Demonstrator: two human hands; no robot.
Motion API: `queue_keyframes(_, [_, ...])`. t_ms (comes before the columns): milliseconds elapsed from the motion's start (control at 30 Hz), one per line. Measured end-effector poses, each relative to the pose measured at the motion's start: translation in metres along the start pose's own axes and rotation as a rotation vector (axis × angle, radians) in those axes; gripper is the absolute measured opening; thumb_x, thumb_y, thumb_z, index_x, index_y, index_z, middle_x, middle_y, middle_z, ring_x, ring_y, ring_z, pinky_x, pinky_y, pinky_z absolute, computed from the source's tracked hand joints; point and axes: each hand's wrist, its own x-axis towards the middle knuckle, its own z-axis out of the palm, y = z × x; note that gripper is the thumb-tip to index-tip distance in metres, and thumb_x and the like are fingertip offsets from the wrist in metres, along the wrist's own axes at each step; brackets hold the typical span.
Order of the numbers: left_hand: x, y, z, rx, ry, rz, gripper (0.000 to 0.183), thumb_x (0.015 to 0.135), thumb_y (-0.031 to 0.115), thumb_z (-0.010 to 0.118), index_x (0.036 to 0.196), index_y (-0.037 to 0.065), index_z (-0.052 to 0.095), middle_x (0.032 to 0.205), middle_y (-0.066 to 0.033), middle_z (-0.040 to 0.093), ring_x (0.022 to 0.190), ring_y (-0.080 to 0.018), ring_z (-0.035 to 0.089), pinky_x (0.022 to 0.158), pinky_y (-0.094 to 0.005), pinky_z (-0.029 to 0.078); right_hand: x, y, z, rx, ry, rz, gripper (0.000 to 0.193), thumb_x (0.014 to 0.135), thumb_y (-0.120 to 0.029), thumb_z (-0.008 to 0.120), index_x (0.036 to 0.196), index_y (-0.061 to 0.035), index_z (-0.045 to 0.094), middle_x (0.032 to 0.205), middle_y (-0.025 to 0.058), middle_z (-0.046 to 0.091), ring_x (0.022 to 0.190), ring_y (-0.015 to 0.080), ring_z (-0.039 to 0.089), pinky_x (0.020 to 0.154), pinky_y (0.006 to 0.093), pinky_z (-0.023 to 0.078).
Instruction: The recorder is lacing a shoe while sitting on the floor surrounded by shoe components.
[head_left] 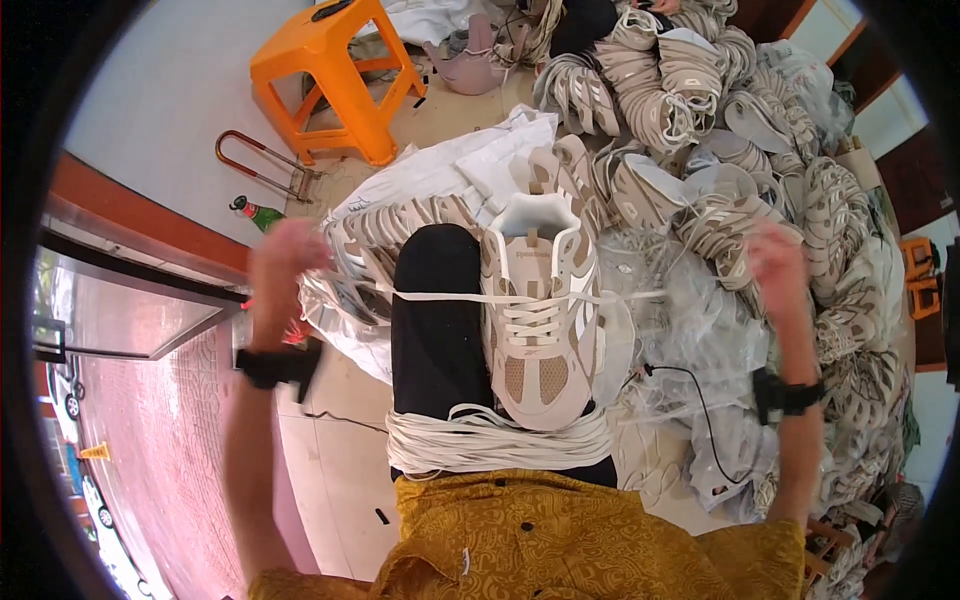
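A beige and white sneaker (540,340) rests upright on my lap, toe toward me, its front partly threaded with cream lace. Across it a pale shoelace (450,297) is pulled out straight to both sides. On the left, my left hand (293,248) is closed at the lace's end, blurred by motion. My right hand (777,258) is raised far out on the right, also blurred and curled closed; the lace fades from sight before reaching it. A bundle of cream laces (495,445) lies over my thighs, below the sneaker. My black-clad leg (437,310) is beside the shoe.
Stacked sneaker uppers (660,90) pile up along the right and far side. Clear plastic bags (700,310) lie near my right arm. An orange stool (335,80) stands far left, near a green bottle (262,214). A glass door (140,300) borders the left.
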Motion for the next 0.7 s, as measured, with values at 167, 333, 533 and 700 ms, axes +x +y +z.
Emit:
queue_keyframes(167, [-0.064, 0.044, 0.143, 0.135, -0.175, -0.018, 0.006, 0.080, 0.008, 0.053, 0.084, 0.004, 0.056, 0.061, -0.0051, 0.056, 0.051, -0.0099, 0.051, 0.052, -0.0227, 0.043, -0.037, -0.021, 0.160, -0.102, -0.472, 0.189, 0.007, 0.069, -0.001, 0.061, 0.076, 0.0011, 0.061, 0.068, 0.0012, 0.059, 0.053, 0.0058, 0.050, 0.046, 0.0193, 0.038])
queue_keyframes(333, [-0.080, 0.032, 0.168, 0.350, -0.250, 0.427, 0.012, 0.076, 0.006, 0.056, 0.088, 0.005, 0.053, 0.072, -0.0117, 0.057, 0.061, -0.0288, 0.056, 0.054, -0.0329, 0.046, -0.041, -0.005, 0.201, -0.612, -0.595, -0.386, 0.010, 0.066, -0.009, 0.061, 0.074, -0.0036, 0.062, 0.067, 0.0053, 0.058, 0.060, 0.0173, 0.056, 0.054, 0.0278, 0.044])
queue_keyframes(533, [-0.072, 0.042, 0.172, 0.885, -0.450, 0.662, 0.013, 0.072, 0.007, 0.054, 0.084, 0.004, 0.053, 0.070, -0.0091, 0.054, 0.062, -0.0222, 0.058, 0.049, -0.0325, 0.045, -0.034, -0.003, 0.210, -1.039, -0.648, -0.409, 0.011, 0.064, -0.018, 0.059, 0.068, -0.0075, 0.061, 0.068, 0.0069, 0.059, 0.062, 0.0246, 0.058, 0.055, 0.0353, 0.046])
queue_keyframes(700, [-0.066, 0.046, 0.184, 0.950, -0.582, 0.750, 0.009, 0.071, 0.006, 0.051, 0.079, 0.004, 0.051, 0.064, -0.0097, 0.054, 0.058, -0.0234, 0.058, 0.047, -0.0334, 0.045, -0.027, 0.003, 0.218, -1.167, -0.682, -0.386, 0.012, 0.061, -0.018, 0.057, 0.066, -0.0070, 0.061, 0.062, 0.0107, 0.058, 0.058, 0.0294, 0.058, 0.053, 0.0387, 0.046])
